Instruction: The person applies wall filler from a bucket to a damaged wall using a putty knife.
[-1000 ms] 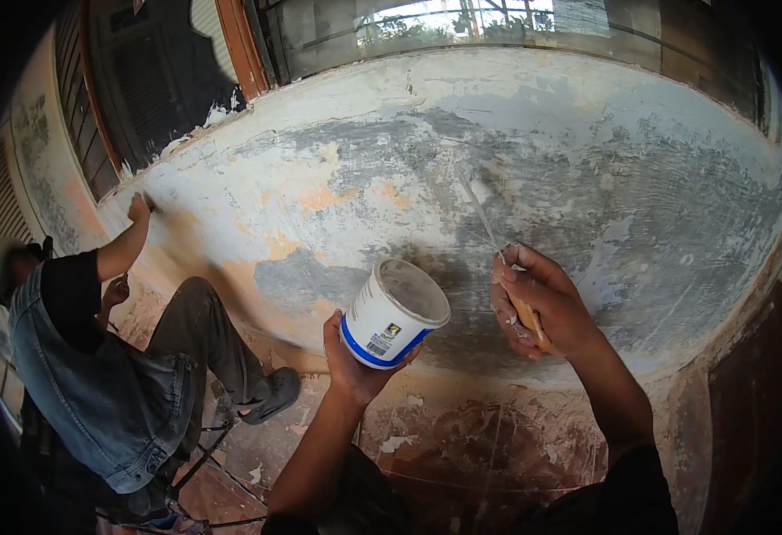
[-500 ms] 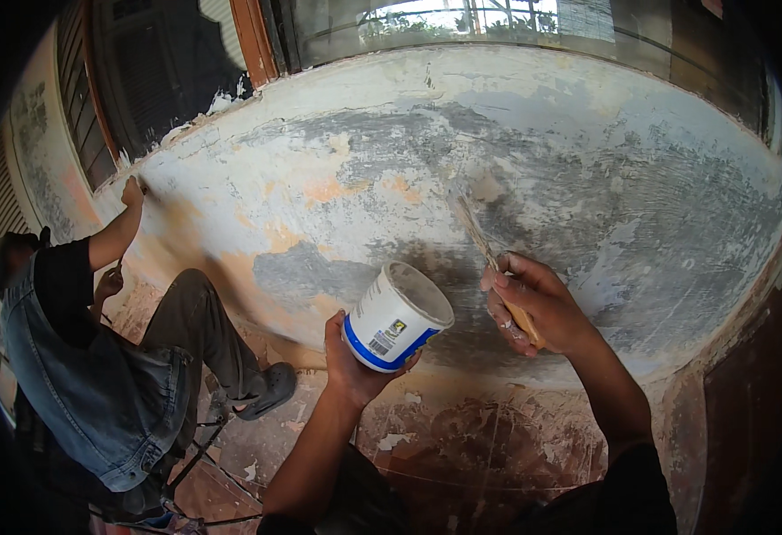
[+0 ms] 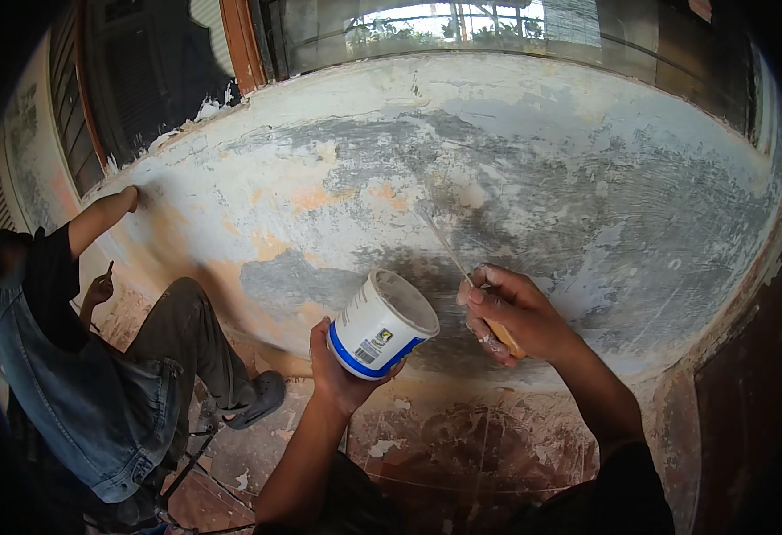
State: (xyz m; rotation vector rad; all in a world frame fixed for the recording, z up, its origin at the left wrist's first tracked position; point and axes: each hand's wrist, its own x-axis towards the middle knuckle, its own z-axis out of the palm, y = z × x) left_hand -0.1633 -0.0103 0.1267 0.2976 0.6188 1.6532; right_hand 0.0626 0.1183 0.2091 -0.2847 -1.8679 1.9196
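Our left hand (image 3: 344, 382) cups a tilted white tub (image 3: 371, 332). Our right hand (image 3: 517, 314) grips a thin-bladed tool (image 3: 450, 252); patchy wall (image 3: 605, 223) beyond both.

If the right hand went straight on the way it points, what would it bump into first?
Probably the patchy wall: the right hand points its wooden-handled tool up and left toward it, so the tool would lead. One view leaves depth unclear; the tool may already touch.
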